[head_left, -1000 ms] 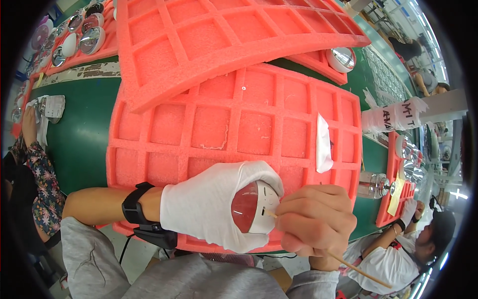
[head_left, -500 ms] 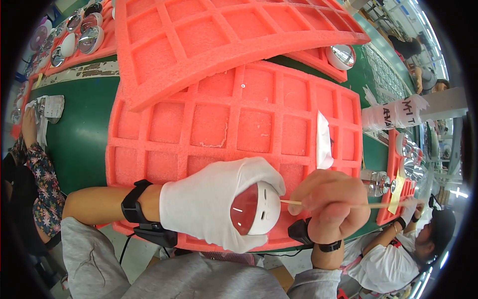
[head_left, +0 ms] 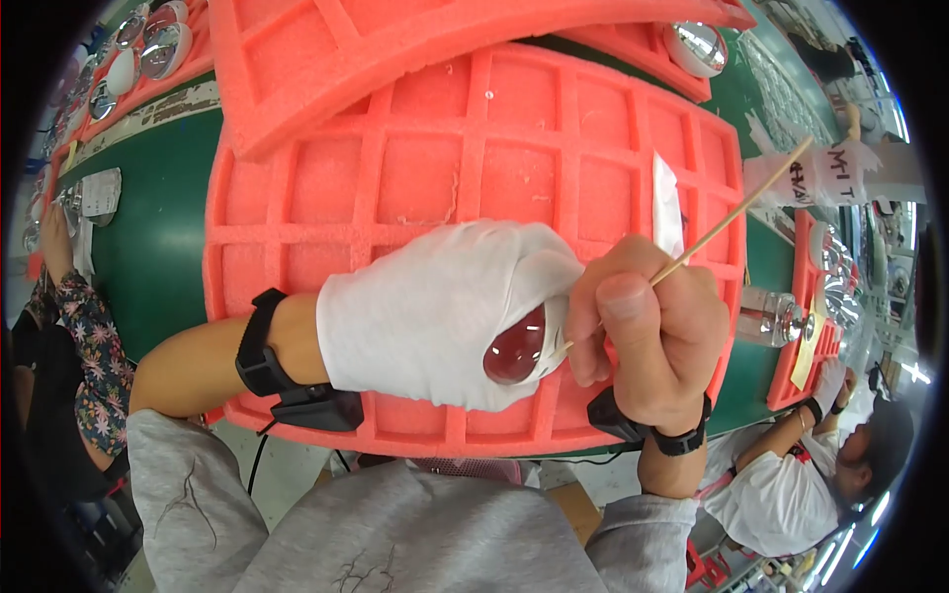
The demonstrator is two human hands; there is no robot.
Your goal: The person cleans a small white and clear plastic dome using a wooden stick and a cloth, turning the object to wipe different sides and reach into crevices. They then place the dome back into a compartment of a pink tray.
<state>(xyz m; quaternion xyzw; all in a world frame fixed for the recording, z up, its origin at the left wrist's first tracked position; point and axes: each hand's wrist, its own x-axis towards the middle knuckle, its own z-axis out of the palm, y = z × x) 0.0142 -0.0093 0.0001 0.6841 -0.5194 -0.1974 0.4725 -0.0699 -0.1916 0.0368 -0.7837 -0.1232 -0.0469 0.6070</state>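
Note:
My left hand, in a white cotton glove, is wrapped round a small rounded device with a glossy dark red face. Most of its white shell is hidden by the glove. My bare right hand pinches a thin wooden stick between thumb and fingers. The stick slants up to the right past the knuckles; its lower tip comes out at the device's right edge. Whether the tip touches the shell, I cannot tell. Both hands are above a pink foam tray with square compartments.
A second foam tray overlaps the far side of the first. A white strip lies on the right compartments, and a clear bottle stands beyond. Shiny domes fill a tray at far left. Co-workers sit on both sides, a floral sleeve at left.
The device has turned in my left hand, so its slotted white side no longer shows. My right hand has swung the stick from nearly level to a steep upward slant. The view has shifted.

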